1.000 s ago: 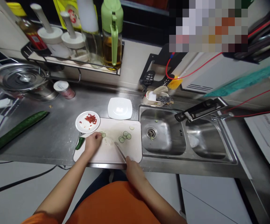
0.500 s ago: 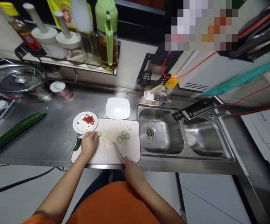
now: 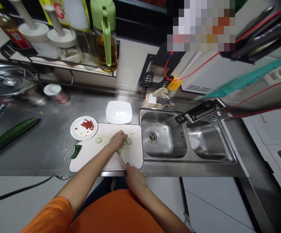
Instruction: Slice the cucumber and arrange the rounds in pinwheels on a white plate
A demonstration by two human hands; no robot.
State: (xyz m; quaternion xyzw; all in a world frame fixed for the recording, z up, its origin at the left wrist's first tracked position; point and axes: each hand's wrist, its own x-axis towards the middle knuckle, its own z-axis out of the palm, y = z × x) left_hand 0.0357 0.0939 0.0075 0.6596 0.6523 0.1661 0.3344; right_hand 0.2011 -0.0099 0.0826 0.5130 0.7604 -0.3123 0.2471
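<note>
My left hand (image 3: 117,141) reaches across the white cutting board (image 3: 89,158), its fingers drawn together at a small cluster of cucumber slices (image 3: 129,141) and partly covering them. My right hand (image 3: 135,177) grips a knife (image 3: 121,158) low over the board's front edge, the blade pointing up and left and partly hidden behind my left wrist. A single slice lies left of my left hand, another beyond the cluster. On the board's left side rests a cucumber end piece (image 3: 76,151). A white plate with chopped red pieces (image 3: 87,125) stands at the board's back left corner.
Behind the board is a white square plate (image 3: 119,112). A steel double sink (image 3: 164,136) adjoins on the right. To the left lie a whole cucumber (image 3: 11,136), a lidded jar (image 3: 56,94) and a steel pot (image 3: 14,85). Bottles stand on a wall rack (image 3: 64,64).
My left hand has moved right, from the slice near the board's left side to the slice cluster. My right hand still holds the knife in about the same place. The view has shifted slightly.
</note>
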